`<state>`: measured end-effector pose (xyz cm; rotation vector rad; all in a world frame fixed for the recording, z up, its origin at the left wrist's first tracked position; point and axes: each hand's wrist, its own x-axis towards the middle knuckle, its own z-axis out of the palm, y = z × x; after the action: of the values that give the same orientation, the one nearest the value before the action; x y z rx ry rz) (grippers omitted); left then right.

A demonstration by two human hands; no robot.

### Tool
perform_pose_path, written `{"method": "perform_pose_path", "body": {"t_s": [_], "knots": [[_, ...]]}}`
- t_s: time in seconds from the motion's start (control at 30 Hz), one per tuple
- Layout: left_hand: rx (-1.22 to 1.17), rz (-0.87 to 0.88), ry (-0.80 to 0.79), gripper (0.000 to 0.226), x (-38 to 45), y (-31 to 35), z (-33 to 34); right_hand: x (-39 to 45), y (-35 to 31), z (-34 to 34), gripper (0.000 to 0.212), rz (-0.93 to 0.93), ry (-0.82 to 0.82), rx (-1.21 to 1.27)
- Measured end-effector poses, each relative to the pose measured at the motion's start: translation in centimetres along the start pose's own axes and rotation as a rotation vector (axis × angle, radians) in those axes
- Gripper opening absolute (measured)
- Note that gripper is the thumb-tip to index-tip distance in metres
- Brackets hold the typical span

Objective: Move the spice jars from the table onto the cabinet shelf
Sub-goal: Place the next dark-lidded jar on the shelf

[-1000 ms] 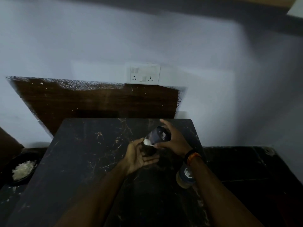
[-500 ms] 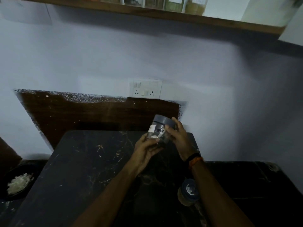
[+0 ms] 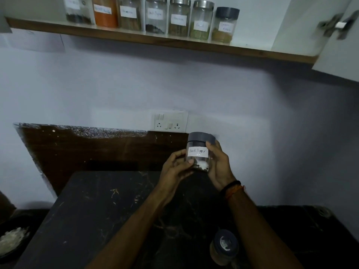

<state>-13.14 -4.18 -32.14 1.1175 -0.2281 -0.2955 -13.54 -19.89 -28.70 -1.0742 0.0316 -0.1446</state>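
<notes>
A clear glass jar with a dark grey lid and a white label reading "Black Pepper" is upright in the air above the back of the dark marble table. My left hand cups its lower left side and my right hand grips its right side. A second jar with a dark lid and tan contents stands on the table near the front right, beside my right forearm. High up, the wooden cabinet shelf carries a row of several labelled spice jars.
An open white cabinet door hangs at the upper right. A white switch and socket plate sits on the wall behind the jar. At the lower left a dark bowl holds white pieces. The shelf has bare space right of the jars.
The jar went from tilted low over the table to upright and higher, with both hands now on it. My view has tipped upward, bringing the shelf and its jars into sight.
</notes>
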Motion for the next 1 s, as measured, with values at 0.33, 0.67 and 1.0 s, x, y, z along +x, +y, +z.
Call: {"method": "perform_pose_path", "body": {"t_s": [0.33, 0.67, 1.0], "knots": [[0.176, 0.166, -0.078, 0.069, 2.5, 4.9, 2.6, 1.8, -5.0, 1.8, 0.063, -0.108, -0.021, -0.06], [0.292, 0.347, -0.097, 0.071, 7.0, 12.2, 6.6, 4.5, -13.6, 5.1, 0.055, -0.288, -0.091, -0.204], [0.326, 0.503, -0.19, 0.072, 9.3, 19.1, 10.5, 5.7, -21.0, 7.8, 0.055, -0.453, -0.124, -0.234]]}}
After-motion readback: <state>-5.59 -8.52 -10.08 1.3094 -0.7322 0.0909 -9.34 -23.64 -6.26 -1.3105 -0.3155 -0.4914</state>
